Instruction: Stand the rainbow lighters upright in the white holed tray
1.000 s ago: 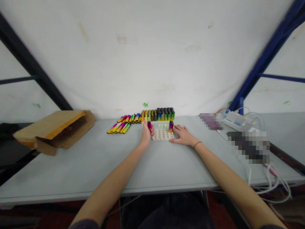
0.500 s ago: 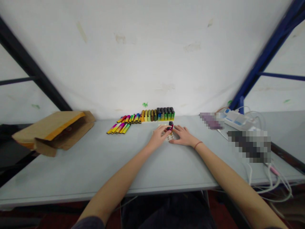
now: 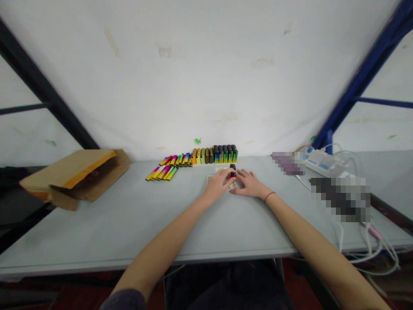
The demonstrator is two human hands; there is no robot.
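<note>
A small pale tray with rows of holes [image 3: 209,177] lies on the table in front of me, mostly covered by my hands. My left hand [image 3: 217,186] reaches over it, thumb and fingers closed on a dark-topped lighter [image 3: 232,175] with a reddish-pink body. Another dark top [image 3: 232,166] shows just behind it. My right hand [image 3: 250,184] lies at the tray's right end, its fingers spread and its thumb by the front edge. Behind the tray, a block of upright black-topped lighters [image 3: 226,154] stands against the wall.
Upright yellow-to-brown pieces [image 3: 202,156] stand left of the block. Shiny multicoloured cases [image 3: 162,173] lie in rows further left. An open cardboard box [image 3: 71,172] is at the left. On the right are a power strip [image 3: 322,159], white cables [image 3: 368,243] and blurred-out items.
My left hand has shifted slightly right with the lighter, which now sits a little lower. My right hand has hardly moved. The view has shifted slightly.
</note>
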